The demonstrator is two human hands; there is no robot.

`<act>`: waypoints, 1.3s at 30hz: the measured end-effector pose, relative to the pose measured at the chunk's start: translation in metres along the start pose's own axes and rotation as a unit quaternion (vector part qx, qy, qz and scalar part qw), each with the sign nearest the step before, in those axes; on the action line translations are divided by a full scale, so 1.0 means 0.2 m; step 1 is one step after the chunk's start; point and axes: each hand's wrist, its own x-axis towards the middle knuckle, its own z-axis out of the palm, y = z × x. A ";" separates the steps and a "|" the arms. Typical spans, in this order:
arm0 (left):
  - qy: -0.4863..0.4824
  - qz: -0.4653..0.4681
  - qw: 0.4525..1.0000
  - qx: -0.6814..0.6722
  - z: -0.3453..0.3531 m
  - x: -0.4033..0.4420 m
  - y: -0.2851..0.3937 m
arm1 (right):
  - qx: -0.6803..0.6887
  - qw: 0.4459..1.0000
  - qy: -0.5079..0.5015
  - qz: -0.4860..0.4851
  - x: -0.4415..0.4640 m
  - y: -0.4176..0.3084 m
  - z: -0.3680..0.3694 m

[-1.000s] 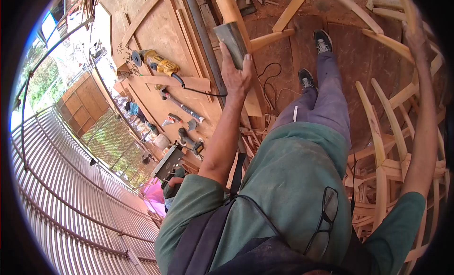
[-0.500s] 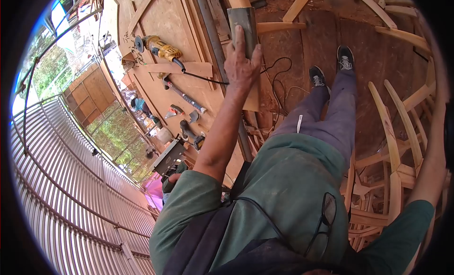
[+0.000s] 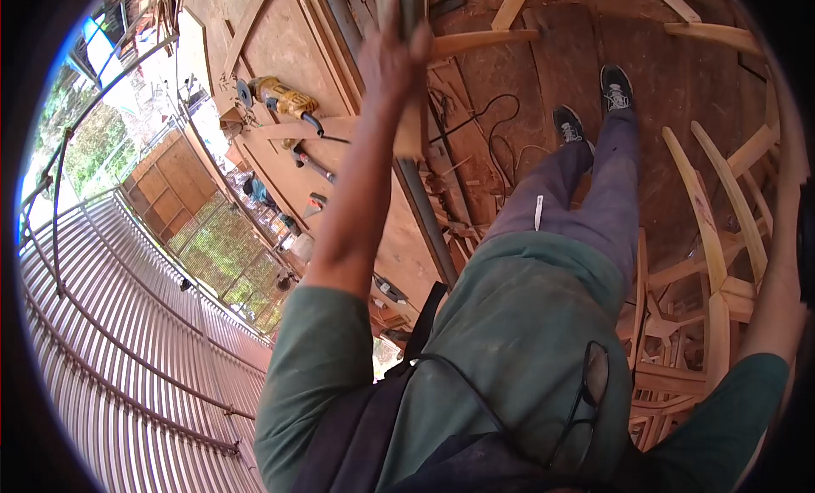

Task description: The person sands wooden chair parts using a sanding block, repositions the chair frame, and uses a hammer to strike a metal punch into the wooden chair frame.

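My left hand [image 3: 392,64], blurred by motion, is on a grey-green block [image 3: 409,8] that looks like a sanding block. Its index finger lies along the top and its thumb is at the right side. Under the hand, a pale wooden piece [image 3: 411,141] extends at the edge of the bench. Of my right arm only the forearm [image 3: 777,298] shows along the right border; the hand itself is out of sight.
On the plywood bench [image 3: 356,213] lie a yellow angle grinder [image 3: 284,97] with its cord and other tools. Curved wooden frames [image 3: 700,196] stand at the right. A black cable [image 3: 501,145] loops over the floor near my shoes [image 3: 615,90].
My left hand and the block have moved up and left in view, away from my body. The view itself has shifted slightly, and the arm now covers some of the bench tools.
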 end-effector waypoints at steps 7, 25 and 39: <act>0.022 0.022 0.999 -0.037 0.05 -0.48 -0.06 | 0.068 0.997 0.031 -0.009 0.14 0.18 0.34; -0.039 0.066 0.997 0.032 -0.10 0.02 0.04 | 0.048 0.997 -0.055 0.040 0.02 -0.05 -0.02; -0.130 0.207 0.963 0.117 -0.26 -0.30 0.04 | 0.101 0.994 0.012 0.036 0.01 0.05 0.06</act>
